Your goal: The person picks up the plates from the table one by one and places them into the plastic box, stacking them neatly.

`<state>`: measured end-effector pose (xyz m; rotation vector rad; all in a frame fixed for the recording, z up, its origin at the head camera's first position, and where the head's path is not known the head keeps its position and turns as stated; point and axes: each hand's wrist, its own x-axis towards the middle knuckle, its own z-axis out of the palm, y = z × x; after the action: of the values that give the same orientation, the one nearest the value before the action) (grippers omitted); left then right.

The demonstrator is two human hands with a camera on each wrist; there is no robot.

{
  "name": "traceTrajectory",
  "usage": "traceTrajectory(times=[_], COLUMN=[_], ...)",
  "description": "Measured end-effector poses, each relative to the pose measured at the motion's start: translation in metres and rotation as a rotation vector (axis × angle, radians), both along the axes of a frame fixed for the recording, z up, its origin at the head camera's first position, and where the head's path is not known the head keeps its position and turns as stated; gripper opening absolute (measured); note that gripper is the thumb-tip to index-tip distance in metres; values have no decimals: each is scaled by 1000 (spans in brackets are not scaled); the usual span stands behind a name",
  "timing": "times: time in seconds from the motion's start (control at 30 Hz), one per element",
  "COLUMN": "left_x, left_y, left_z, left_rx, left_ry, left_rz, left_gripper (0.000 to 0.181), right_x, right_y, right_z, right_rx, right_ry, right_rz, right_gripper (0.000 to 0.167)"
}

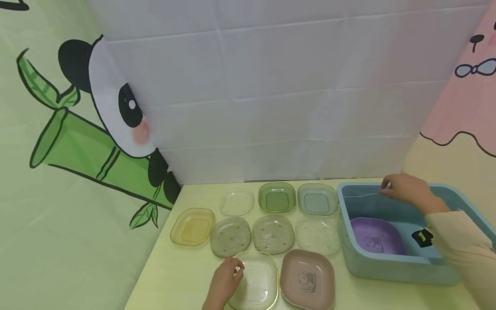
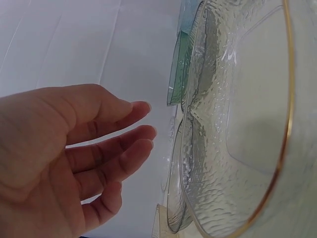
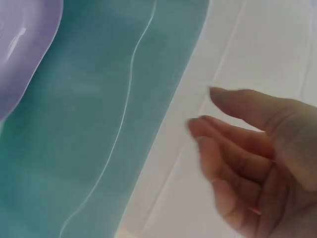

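Hanging empty, fingers loosely curled, your left hand [image 1: 224, 280] was near a clear gold-rimmed square plate [image 1: 257, 282], your right hand [image 1: 411, 193] likewise above a blue rectangular tub [image 1: 403, 271] that held a purple square plate [image 1: 376, 230]

Blue basin [image 1: 395, 270], purple plate [image 1: 381, 230] and pinkish-brown plate [image 1: 307, 267] both panda-printed (darker figure), clear plate [image 1: 258, 280] rimmed gold, plus green dish [image 1: 277, 198], amber dish [image 1: 192, 227], pale-blue dish [image 1: 317, 199].

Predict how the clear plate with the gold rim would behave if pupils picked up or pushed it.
The gold-rimmed plate is probably stiff, since it keeps an even, rounded-square shape. Its clear, glass-like look suggests it may be fragile. Lying flat, it would likely slide rather than roll.
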<state>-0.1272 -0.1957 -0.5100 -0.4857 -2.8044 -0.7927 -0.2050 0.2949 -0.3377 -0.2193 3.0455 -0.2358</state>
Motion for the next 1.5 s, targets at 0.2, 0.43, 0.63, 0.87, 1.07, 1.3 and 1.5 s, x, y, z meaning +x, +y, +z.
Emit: traceTrajectory(times=[0.2, 0.43, 0.63, 0.87, 1.07, 1.3, 1.5], left_x=[-2, 0, 1, 3, 4, 0, -3], left_y=[-4, -10, -14, -17, -19, -23, -27], left_z=[2, 2, -1, -2, -2, -2, -2], left_rx=[-15, 20, 12, 9, 47, 36, 30], left_ry=[-24, -62, -49, -36, -29, -73, -134], left_rz=[-15, -36, -32, 14, 9, 65, 182], left_gripper=[7, 11, 18, 17, 13, 11, 11], right_x=[9, 25, 40, 62, 78, 88, 96], right_y=[-24, -56, -81, -106, -112, -117, -126], right_z=[8, 34, 43, 30, 14, -8, -22], right_rx=[-86, -152, -215, -319, -405, -451, -439], right_ry=[109, 227, 327, 411, 411, 387, 464], right_rz=[-12, -21, -14, -44, -127, -179, -189], right_gripper=[29, 25, 22, 21, 23, 25, 16])
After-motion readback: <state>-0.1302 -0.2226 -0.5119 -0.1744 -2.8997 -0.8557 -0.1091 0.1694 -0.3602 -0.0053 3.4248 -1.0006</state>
